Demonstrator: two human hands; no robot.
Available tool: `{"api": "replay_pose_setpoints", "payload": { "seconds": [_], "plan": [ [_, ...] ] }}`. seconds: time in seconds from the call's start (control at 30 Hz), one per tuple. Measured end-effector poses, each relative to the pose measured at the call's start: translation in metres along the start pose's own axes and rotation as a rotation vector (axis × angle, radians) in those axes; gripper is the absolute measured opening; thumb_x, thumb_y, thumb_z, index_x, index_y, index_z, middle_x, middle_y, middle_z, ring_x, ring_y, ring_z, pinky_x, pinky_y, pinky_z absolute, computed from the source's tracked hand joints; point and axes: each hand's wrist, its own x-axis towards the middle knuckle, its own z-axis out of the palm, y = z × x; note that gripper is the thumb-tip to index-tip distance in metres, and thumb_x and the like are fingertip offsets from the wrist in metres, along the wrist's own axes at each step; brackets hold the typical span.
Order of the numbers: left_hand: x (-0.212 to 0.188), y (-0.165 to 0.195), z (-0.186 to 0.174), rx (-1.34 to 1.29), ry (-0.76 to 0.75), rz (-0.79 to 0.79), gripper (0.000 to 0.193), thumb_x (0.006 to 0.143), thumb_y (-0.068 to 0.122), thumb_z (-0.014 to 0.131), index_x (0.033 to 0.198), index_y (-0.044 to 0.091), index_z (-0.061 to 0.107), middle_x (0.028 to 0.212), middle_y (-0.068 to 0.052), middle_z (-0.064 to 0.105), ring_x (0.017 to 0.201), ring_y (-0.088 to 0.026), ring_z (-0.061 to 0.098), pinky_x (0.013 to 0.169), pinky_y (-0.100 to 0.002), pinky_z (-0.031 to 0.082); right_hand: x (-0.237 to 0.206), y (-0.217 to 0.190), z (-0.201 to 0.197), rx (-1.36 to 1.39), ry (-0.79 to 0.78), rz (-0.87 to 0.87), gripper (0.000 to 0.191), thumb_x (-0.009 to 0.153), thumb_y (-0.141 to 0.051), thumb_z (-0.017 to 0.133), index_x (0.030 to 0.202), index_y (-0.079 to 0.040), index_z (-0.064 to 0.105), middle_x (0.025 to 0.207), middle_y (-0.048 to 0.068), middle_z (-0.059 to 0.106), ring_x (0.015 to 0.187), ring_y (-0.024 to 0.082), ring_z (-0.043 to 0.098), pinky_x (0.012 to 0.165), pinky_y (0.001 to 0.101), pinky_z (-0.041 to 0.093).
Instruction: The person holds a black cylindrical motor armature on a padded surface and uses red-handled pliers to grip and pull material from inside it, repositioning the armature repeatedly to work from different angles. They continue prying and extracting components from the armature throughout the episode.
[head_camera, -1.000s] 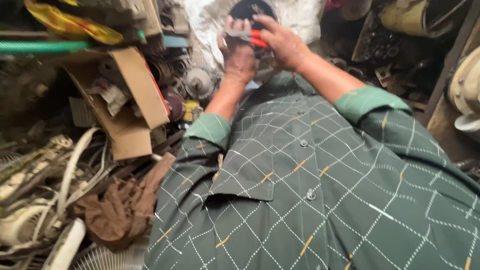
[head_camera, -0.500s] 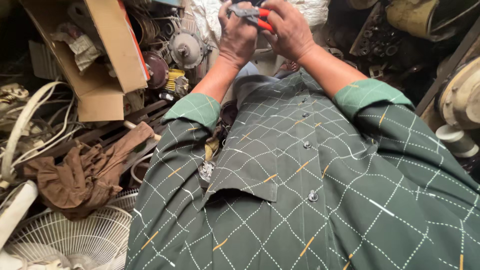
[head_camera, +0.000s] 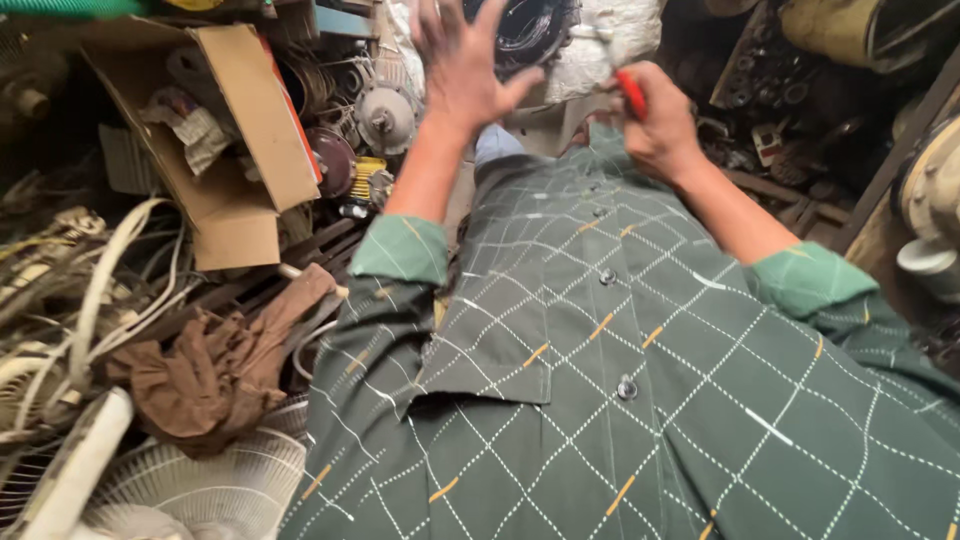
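Both hands have come apart since half a second ago, when they were pressed together over one small tool: now the right hand (head_camera: 655, 125) alone has the red-handled tool (head_camera: 630, 92), its fingers clenched around the red grip, while the tool's metal end is blurred and hard to make out. That tool sits near the top of the view, just right of the middle, above the front of the green checked shirt (head_camera: 640, 380). Left of it, the left hand (head_camera: 462, 62) is lifted with its fingers released and spread wide, holding nothing. Between and behind the two hands lies a dark round part (head_camera: 525, 30) resting against a white sack (head_camera: 610, 45); whether either hand touches it cannot be told. Further left, a round grey motor housing (head_camera: 385, 118) and a small yellow-wound coil (head_camera: 366, 178) lie among scrap just beside an open cardboard box (head_camera: 235, 150). Below the box, a crumpled brown cloth (head_camera: 215, 370) lies on a heap of pale cables (head_camera: 105, 280), and a white fan grille (head_camera: 200, 490) fills the lower left corner. At the right edge, a white cylindrical part (head_camera: 935, 265) shows beside dark metal clutter.
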Motion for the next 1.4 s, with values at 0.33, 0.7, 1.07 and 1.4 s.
{"api": "replay_pose_setpoints", "payload": {
  "seconds": [0.33, 0.7, 1.07, 1.4],
  "plan": [
    [0.052, -0.053, 0.046, -0.092, -0.205, 0.115, 0.04, 0.056, 0.046, 0.092, 0.081, 0.016, 0.083, 0.152, -0.026, 0.036, 0.136, -0.063, 0.026, 0.103, -0.072, 0.022, -0.036, 0.002, 0.015, -0.17, 0.425, 0.098, 0.01, 0.102, -0.005, 0.068, 0.107, -0.003, 0.06, 0.103, 0.007, 0.071, 0.088, 0.014, 0.065, 0.083, 0.0295, 0.053],
    [0.058, -0.049, 0.037, -0.106, -0.203, 0.112, 0.025, 0.09, 0.035, 0.075, 0.1, 0.011, 0.074, 0.16, -0.022, 0.039, 0.144, -0.05, 0.038, 0.111, -0.064, 0.036, -0.013, -0.004, 0.057, -0.019, 0.531, 0.159, 0.015, 0.095, -0.009, 0.06, 0.11, -0.005, 0.059, 0.097, 0.006, 0.073, 0.087, 0.016, 0.074, 0.081, 0.0327, 0.057],
    [0.076, -0.036, 0.033, -0.09, -0.471, 0.149, 0.04, 0.067, 0.039, 0.083, 0.101, 0.018, 0.08, 0.161, -0.024, 0.022, 0.148, -0.057, 0.003, 0.112, -0.073, 0.006, -0.003, 0.003, 0.074, 0.081, 0.413, 0.373, 0.031, 0.097, -0.008, 0.065, 0.127, -0.003, 0.068, 0.111, 0.008, 0.08, 0.096, 0.014, 0.073, 0.087, 0.03, 0.056],
    [0.065, -0.081, 0.029, -0.255, -0.444, 0.11, 0.058, 0.052, 0.042, 0.093, 0.107, 0.028, 0.079, 0.161, -0.026, 0.023, 0.148, -0.058, 0.01, 0.117, -0.069, 0.013, 0.009, 0.045, 0.094, 0.363, -0.003, 0.316, 0.029, 0.104, -0.023, 0.059, 0.126, -0.004, 0.065, 0.11, 0.004, 0.073, 0.103, 0.015, 0.066, 0.091, 0.0314, 0.053]
  ]
}}
